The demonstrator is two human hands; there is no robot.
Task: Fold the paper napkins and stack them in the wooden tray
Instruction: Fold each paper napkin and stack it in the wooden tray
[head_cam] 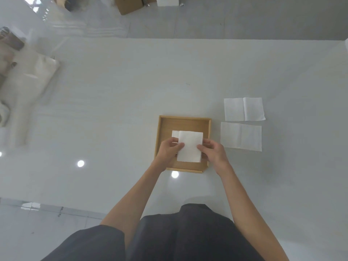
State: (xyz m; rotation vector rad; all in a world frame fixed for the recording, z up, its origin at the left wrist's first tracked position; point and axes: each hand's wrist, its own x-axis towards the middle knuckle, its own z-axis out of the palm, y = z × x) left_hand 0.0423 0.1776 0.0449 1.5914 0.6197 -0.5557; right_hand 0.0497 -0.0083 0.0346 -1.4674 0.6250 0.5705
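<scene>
A square wooden tray sits on the white table in front of me. Over it I hold a folded white napkin by its two sides: my left hand pinches its left edge, my right hand its right edge. Beneath it, another folded napkin peeks out at the upper left inside the tray. I cannot tell whether the held napkin touches the one below. To the right of the tray lie two flat, creased napkins, the far one and the near one.
A pale cloth bag lies at the table's left side. Cardboard boxes stand on the floor beyond the table's far edge. My dark clothing fills the bottom of the view.
</scene>
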